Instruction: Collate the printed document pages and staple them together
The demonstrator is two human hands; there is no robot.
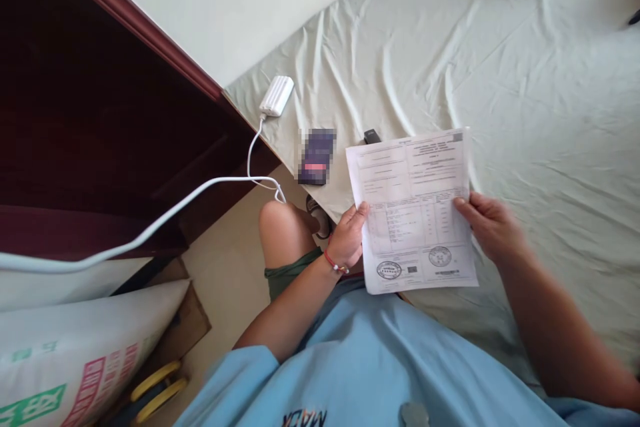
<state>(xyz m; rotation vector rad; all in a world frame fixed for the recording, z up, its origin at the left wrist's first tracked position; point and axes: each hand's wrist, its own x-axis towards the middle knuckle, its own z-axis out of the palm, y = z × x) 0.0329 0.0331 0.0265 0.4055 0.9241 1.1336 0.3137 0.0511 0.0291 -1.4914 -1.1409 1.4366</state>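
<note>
A printed paper form (405,213), white with tables, small text and two round ink stamps near its lower edge, is held up in front of my lap. My left hand (347,237), with a red beaded bracelet at the wrist, pinches its left edge, thumb on top. On the opposite edge, my right hand (493,223) grips the sheet with the thumb over the front and the fingers behind. Past the top of the form, a small black object (372,137) pokes out, partly hidden. A dark phone-like item (318,157), blurred by pixels, lies beyond my left hand.
A pale green sheet (550,93) with wrinkles covers the bed. Near its corner lies a white power-bank-like box (277,97) with a white cable (165,213) running left. Dark red furniture (100,73) stands at left, above a printed white sack (90,340).
</note>
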